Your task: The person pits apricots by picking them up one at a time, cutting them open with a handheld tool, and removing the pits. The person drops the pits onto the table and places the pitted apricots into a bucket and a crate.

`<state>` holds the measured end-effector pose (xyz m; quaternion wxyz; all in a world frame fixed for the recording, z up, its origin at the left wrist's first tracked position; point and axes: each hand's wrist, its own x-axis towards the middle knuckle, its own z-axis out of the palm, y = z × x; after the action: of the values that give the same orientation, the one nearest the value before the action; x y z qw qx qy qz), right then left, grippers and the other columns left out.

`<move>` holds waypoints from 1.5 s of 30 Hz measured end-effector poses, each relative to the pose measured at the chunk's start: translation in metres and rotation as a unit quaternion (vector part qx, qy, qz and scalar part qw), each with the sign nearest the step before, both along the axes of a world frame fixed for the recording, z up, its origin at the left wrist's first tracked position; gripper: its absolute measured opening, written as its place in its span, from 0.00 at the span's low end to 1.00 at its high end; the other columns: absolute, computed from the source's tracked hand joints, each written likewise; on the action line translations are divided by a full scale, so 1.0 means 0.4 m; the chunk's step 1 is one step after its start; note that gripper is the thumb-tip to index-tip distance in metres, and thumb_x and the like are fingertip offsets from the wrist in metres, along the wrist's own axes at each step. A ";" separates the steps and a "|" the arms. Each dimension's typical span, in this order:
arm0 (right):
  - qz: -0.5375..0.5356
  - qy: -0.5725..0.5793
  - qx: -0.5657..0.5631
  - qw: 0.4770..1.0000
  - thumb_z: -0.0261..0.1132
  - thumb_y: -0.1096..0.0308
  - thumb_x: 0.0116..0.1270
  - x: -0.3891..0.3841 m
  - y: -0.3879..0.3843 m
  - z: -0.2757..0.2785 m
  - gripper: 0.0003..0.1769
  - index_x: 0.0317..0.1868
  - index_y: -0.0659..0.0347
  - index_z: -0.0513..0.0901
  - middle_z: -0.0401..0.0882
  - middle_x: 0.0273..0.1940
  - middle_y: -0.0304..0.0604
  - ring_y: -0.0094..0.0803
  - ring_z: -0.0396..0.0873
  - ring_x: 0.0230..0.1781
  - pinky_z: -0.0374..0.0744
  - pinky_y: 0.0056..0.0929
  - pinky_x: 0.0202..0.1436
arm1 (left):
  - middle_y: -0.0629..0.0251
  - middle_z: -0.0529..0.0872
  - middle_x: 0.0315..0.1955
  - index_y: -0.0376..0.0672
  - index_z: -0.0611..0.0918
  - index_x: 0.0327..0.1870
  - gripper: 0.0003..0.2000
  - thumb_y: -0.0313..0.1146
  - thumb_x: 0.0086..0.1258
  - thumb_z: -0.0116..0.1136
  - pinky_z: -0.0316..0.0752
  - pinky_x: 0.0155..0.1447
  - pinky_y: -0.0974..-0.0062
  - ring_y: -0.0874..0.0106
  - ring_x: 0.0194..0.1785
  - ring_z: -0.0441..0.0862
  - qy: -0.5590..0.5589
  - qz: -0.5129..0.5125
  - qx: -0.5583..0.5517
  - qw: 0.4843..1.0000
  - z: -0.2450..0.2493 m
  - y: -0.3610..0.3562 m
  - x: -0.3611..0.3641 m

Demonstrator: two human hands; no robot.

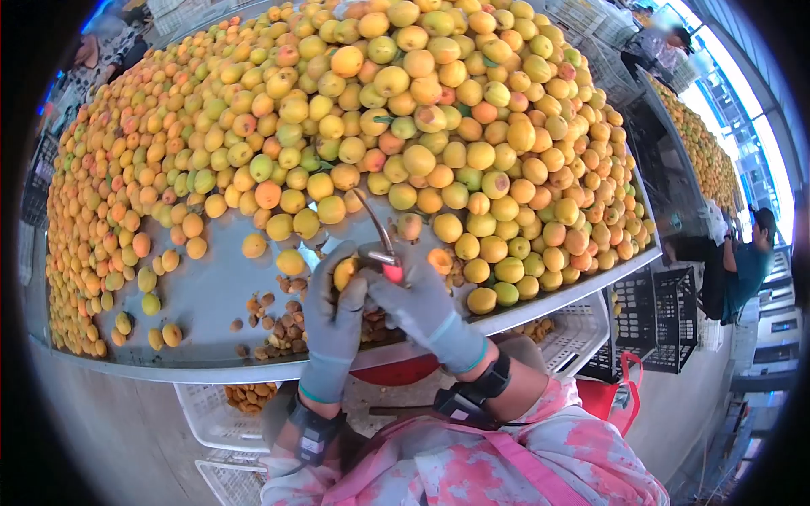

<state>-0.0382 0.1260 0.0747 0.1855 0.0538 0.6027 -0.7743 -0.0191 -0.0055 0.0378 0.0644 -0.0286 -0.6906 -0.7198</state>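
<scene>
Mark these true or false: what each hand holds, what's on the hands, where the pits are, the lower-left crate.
1. The grey-gloved left hand holds a yellow-orange fruit. True.
2. The grey-gloved right hand holds a curved metal tool with a red handle. True.
3. Both hands are bare. False: both wear grey gloves.
4. The brown pits are heaped at the table's far edge. False: the brown pits lie near the near edge of the grey metal table.
5. The white plastic crate at lower left holds orange fruit pieces. True.
</scene>
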 end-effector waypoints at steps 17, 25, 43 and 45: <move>0.004 0.002 0.044 0.999 0.61 0.68 0.66 0.014 -0.016 -0.066 0.19 0.57 0.60 0.74 0.84 0.37 0.42 0.31 0.82 0.34 0.79 0.26 0.37 | 0.58 0.78 0.56 0.38 0.73 0.61 0.25 0.51 0.78 0.40 0.72 0.59 0.70 0.66 0.57 0.77 -0.160 0.171 0.297 0.926 -0.016 -0.015 -0.022; 0.038 -0.116 -0.088 0.989 0.59 0.59 0.72 0.009 -0.030 -0.033 0.22 0.61 0.60 0.71 0.79 0.43 0.35 0.18 0.79 0.33 0.77 0.17 0.21 | 0.60 0.79 0.57 0.41 0.73 0.61 0.23 0.50 0.78 0.42 0.74 0.58 0.70 0.66 0.58 0.77 -0.150 0.127 0.410 0.891 -0.010 -0.020 -0.025; 0.039 -0.188 -0.159 0.968 0.55 0.49 0.72 0.002 -0.017 -0.071 0.23 0.55 0.58 0.76 0.80 0.39 0.38 0.22 0.79 0.31 0.79 0.19 0.28 | 0.52 0.75 0.61 0.36 0.77 0.54 0.18 0.39 0.79 0.39 0.65 0.68 0.66 0.63 0.64 0.72 0.033 0.028 0.028 0.999 0.019 -0.035 0.009; 0.042 -0.188 -0.175 0.966 0.55 0.49 0.73 -0.001 -0.013 -0.088 0.23 0.55 0.58 0.76 0.80 0.39 0.38 0.22 0.79 0.31 0.79 0.19 0.28 | 0.53 0.75 0.61 0.36 0.77 0.55 0.17 0.38 0.78 0.42 0.66 0.67 0.67 0.63 0.64 0.73 0.036 0.015 0.037 0.999 0.022 -0.042 0.005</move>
<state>-0.0384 0.1208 0.0396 0.3346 0.1395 0.4142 -0.8348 -0.0173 -0.0224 0.0464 0.1012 -0.0417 -0.6607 -0.7427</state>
